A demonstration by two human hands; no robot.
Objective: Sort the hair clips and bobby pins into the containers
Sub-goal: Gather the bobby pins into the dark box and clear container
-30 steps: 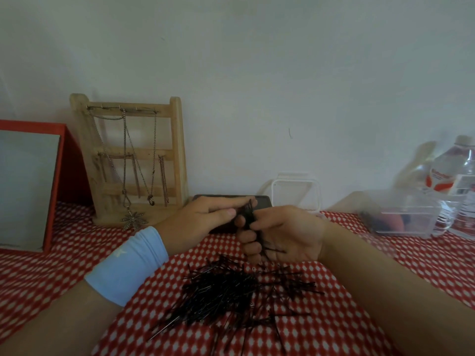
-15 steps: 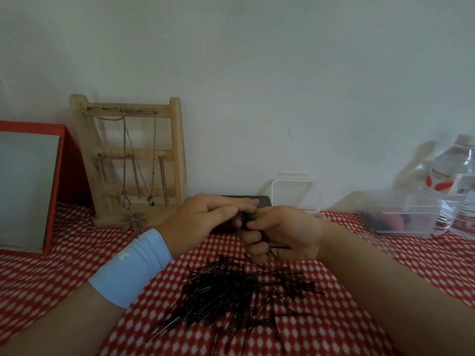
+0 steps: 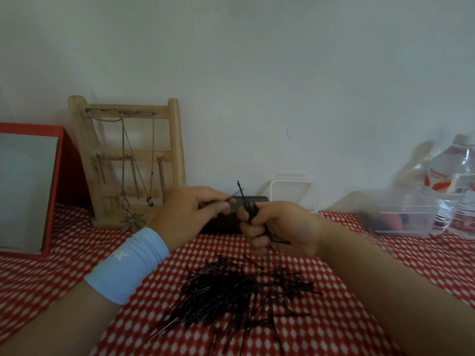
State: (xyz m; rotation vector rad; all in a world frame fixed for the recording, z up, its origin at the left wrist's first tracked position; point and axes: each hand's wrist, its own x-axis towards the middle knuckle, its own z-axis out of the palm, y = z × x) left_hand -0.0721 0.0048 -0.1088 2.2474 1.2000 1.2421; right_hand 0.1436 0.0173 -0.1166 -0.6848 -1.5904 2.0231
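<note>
Pale bare wall point(image 3: 257, 73) at the back, a red-and-white checked cloth point(image 3: 77, 253) across the table, and we're right in the middle of the gathering step. The right hand point(image 3: 280, 224) is up off the cloth with its fingers curled tight round a bundle point(image 3: 248, 210) of dark pins, one of them poking straight up out of the fist. The left hand point(image 3: 190, 214), pale blue wristband point(image 3: 128, 263) on that arm, sits just beside it. Its thumb and forefinger are pressed together on what looks like a single pin point(image 3: 234, 199) at the top of the bundle, though it's thin and blurred, so that's a best guess.

Plenty left to do, I'd say: a big loose pile of bobby pins point(image 3: 244, 286) lies on the near cloth, right below both hands.

Far side, against the wall, a small clear box point(image 3: 295, 194) with a white rim stands just behind the right hand. Further right is a clear tub point(image 3: 406, 214) with pink and dark shapes inside, too hazy to name, and a bottle point(image 3: 460, 181) beside it. Far left, a wooden stand point(image 3: 174, 150) hung with chains.

Next move, as I read it: square that pin in with the rest, keep the fist firm so nothing slides out, then either scoop more from the pile or carry the bundle back to a box. Which one takes pins I can't tell
</note>
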